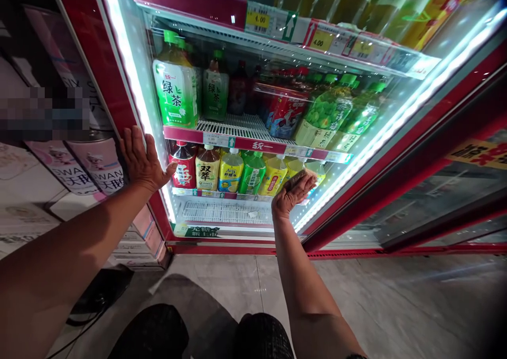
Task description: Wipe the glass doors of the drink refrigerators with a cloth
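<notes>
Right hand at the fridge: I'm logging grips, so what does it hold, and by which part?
The right hand holds a tan cloth, bunched in its fingers; which part cannot be told.

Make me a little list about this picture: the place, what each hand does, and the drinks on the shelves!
place: open drinks fridge, red frame, lit inside
left hand: flat on the fridge's red frame, fingers spread
right hand: inside the fridge by the lower shelf, grip closed on what looks like a brownish cloth
upper shelf: big green tea bottle, other green and red bottles
lower shelf: row of small bottles, red, yellow, green
floor: grey tiles
</notes>
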The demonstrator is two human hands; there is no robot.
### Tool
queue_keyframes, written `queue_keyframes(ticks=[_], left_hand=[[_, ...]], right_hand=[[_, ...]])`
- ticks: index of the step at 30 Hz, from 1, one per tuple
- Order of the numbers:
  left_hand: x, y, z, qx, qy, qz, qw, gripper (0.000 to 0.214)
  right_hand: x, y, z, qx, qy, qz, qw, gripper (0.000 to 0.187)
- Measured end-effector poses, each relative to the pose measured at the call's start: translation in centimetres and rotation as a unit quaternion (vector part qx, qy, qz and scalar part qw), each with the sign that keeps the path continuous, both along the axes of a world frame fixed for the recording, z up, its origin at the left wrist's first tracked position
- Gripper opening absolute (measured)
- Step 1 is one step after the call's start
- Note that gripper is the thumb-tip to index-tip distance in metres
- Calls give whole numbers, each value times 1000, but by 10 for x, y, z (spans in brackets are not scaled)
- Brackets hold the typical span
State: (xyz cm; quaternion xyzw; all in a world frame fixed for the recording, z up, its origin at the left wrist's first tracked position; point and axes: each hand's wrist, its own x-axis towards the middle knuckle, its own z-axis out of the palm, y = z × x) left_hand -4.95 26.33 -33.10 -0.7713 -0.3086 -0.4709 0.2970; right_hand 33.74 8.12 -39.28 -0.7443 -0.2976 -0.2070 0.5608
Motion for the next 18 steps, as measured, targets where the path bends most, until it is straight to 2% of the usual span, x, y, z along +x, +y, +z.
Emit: queue_keyframes(ticks=[4, 7, 9, 15, 18], left_hand=[[1, -3, -1, -58, -22, 0, 998, 112], [3, -6, 2, -97, -47, -13, 994, 111], [5, -8, 3, -124, -66, -26, 990, 113], [6, -10, 6, -141, -69, -26, 987, 115], [6, -12, 6, -153, -75, -30, 985, 116]], right_hand=[[8, -8, -32, 11, 78, -31, 996, 76], [9, -10, -41, 26, 84, -37, 995, 77], [4, -8, -35, 31, 59, -28, 997, 78], [-27, 4, 5, -13, -64, 53, 996, 77], [-32, 7, 8, -32, -106, 59, 992, 78]])
